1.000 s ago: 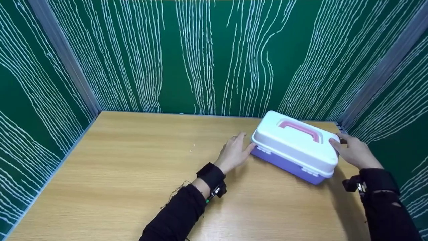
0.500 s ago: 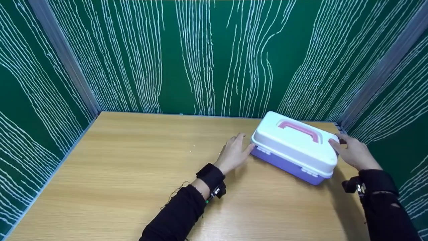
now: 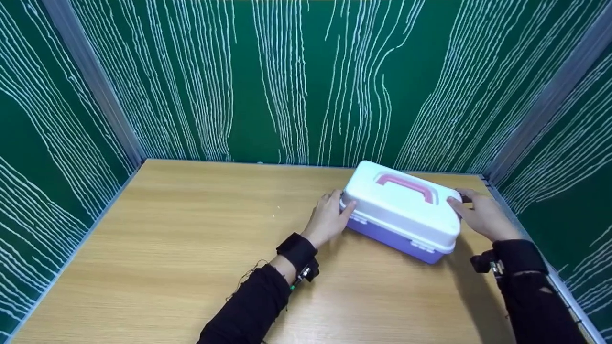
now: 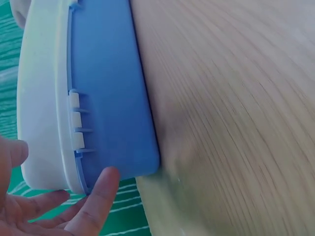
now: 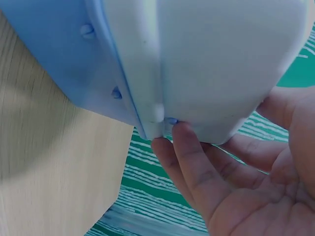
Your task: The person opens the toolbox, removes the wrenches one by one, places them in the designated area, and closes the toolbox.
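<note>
A lidded plastic storage box stands on the right part of the table, turned at an angle. Its lid is white and closed, with a pink carry handle folded flat; the base looks purple in the head view and blue in the wrist views. My left hand grips the left end, thumb at the front corner of the lid. In the left wrist view its fingers reach to the box's end beside white hinges. My right hand holds the right end, thumb on the lid, other fingers against the end wall.
Light wood-grain table extends to the left and front of the box. Green panels with white wavy lines enclose the back and sides, with grey posts at the corners. Small white specks lie mid-table.
The storage box has shifted left along the table, and the right hand has moved left with it. The left hand has moved slightly left and now wraps further round its end.
</note>
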Available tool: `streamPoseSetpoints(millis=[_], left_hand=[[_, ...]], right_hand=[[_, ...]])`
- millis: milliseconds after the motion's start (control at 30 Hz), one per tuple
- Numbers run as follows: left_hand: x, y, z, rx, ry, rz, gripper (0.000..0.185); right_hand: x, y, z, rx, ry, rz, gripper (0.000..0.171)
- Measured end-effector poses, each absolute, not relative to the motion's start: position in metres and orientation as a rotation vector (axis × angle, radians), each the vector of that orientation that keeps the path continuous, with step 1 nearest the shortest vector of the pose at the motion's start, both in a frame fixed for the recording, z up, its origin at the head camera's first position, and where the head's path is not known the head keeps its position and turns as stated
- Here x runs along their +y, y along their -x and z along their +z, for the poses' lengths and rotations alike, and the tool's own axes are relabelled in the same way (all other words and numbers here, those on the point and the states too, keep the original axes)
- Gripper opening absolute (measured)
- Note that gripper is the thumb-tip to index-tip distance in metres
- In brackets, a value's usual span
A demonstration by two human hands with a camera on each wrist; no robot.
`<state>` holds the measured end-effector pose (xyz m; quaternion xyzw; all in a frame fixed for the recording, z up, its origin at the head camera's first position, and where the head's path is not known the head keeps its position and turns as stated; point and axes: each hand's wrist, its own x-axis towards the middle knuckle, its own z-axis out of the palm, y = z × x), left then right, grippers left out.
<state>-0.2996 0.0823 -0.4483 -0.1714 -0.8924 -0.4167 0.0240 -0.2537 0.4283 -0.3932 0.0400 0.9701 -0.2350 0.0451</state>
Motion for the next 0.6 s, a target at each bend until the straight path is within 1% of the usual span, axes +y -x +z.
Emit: streamPoseSetpoints(millis=[200, 367, 600], left_hand=[[0.074, 0.300, -0.450, -2.748, 0.464, -1.355, 0.058], [0.065, 0.300, -0.450, -2.739, 0.428, -1.353, 0.058], [0.054, 0.300, -0.449, -2.754, 0.384, -1.322, 0.063]], right_hand=[[0.415, 0.254, -0.396, 2.937, -0.119, -0.764, 0.089], [0.405, 0.251, -0.397, 2.950, -0.091, -0.767, 0.089], [0.391, 0.245, -0.398, 2.998, -0.067, -0.757, 0.088]])
